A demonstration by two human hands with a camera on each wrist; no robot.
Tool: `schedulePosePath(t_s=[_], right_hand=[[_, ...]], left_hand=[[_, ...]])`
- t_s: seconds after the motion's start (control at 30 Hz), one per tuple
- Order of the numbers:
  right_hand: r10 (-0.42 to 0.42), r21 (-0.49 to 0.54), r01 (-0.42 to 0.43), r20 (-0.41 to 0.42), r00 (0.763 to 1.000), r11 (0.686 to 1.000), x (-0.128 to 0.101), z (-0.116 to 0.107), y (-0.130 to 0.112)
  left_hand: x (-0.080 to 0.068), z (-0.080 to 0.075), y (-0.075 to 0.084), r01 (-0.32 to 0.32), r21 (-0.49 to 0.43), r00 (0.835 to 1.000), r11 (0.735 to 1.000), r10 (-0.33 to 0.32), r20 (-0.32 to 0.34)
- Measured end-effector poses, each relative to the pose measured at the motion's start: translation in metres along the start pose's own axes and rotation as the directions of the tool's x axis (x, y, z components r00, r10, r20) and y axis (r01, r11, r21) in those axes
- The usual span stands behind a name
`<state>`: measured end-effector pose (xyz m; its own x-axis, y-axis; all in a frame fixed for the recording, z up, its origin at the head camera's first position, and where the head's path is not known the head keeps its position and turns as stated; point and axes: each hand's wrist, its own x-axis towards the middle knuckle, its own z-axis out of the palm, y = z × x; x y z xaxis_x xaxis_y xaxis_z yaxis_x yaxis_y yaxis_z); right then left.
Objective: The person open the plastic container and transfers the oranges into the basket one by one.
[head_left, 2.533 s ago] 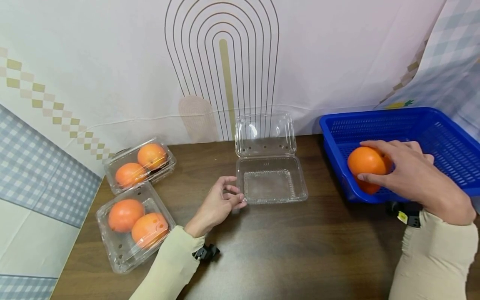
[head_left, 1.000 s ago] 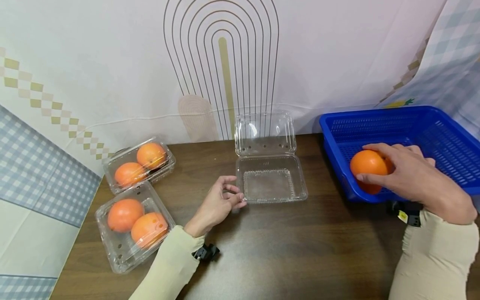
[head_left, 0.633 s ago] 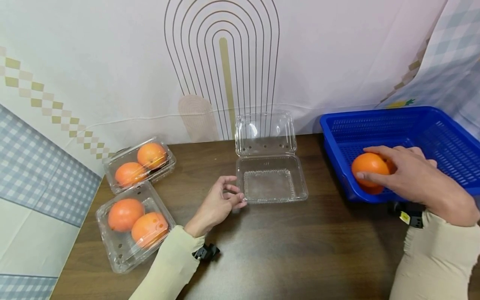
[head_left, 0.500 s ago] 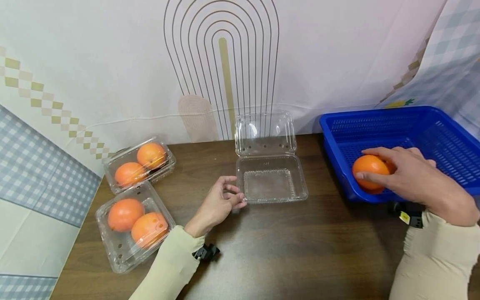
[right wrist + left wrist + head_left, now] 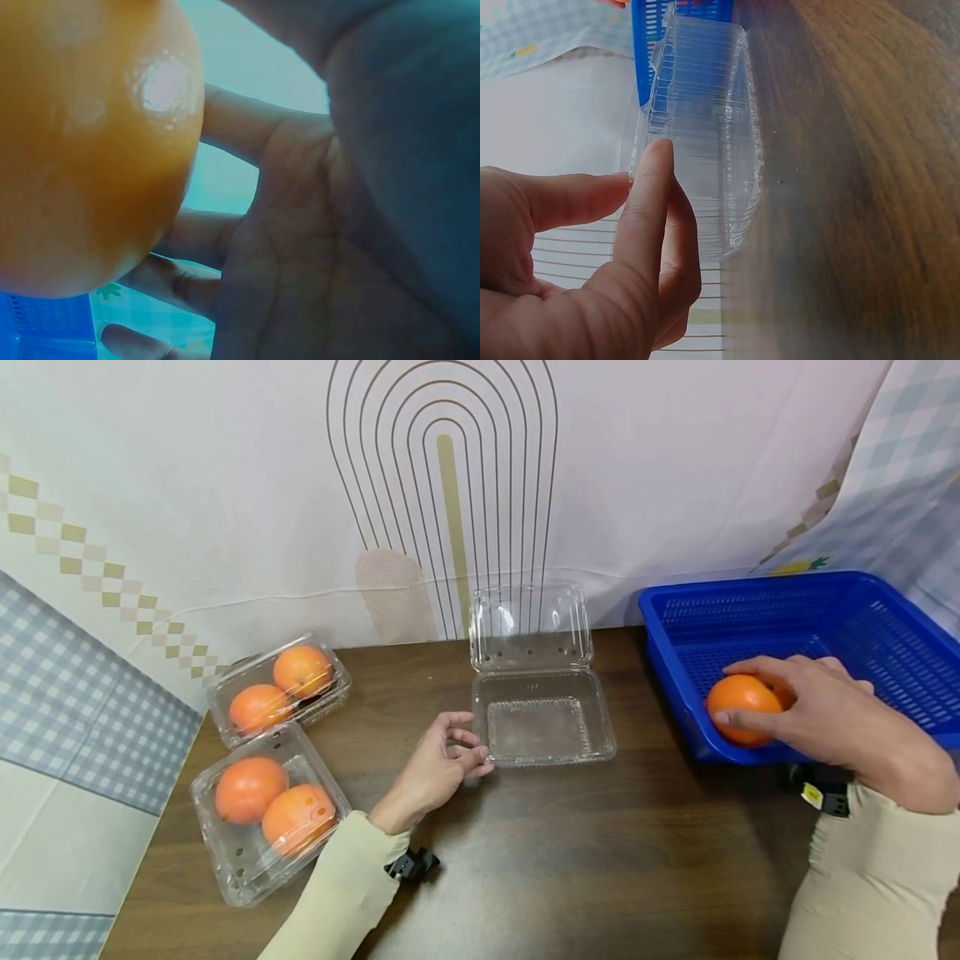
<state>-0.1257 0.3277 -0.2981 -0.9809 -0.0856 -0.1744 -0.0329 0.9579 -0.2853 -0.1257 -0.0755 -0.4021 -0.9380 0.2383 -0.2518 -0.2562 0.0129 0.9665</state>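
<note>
My right hand (image 5: 825, 718) grips an orange (image 5: 742, 706) at the near left corner inside the blue basket (image 5: 667, 693), thumb on the near side and fingers over the top. Close up in the right wrist view, the glossy orange (image 5: 90, 150) fills the left side. A sliver of darker orange surface shows beside it, mostly covered by the fingers. My left hand (image 5: 438, 764) pinches the near left corner of a clear plastic clamshell box (image 5: 540, 760), its lid (image 5: 531, 627) raised at the back. The left wrist view has thumb and finger at the box's rim (image 5: 649, 112).
Two clear clamshell boxes, a rear one (image 5: 341, 689) and a nearer one (image 5: 240, 868), stand at the left with two oranges in each. A patterned cloth (image 5: 637, 468) hangs behind the brown wooden table (image 5: 570, 860).
My right hand and the orange have shifted slightly down and to the right within the basket. The left hand and the middle box have stayed in place.
</note>
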Motion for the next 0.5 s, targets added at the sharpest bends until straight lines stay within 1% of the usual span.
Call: schedulePosePath(t_s=[0.27, 0.5], right_hand=[[0.013, 0.015, -0.013, 0.025, 1.000, 1.000, -0.0013, -0.0007, 0.0004], [-0.004, 0.015, 0.003, 0.028, 1.000, 1.000, -0.0003, -0.0006, 0.0009]], left_hand=[[-0.0003, 0.0009, 0.0011, 0.006, -0.006, 1.000, 1.000, -0.006, -0.003], [-0.0011, 0.0003, 0.0012, -0.017, 0.013, 1.000, 1.000, 0.017, 0.003]])
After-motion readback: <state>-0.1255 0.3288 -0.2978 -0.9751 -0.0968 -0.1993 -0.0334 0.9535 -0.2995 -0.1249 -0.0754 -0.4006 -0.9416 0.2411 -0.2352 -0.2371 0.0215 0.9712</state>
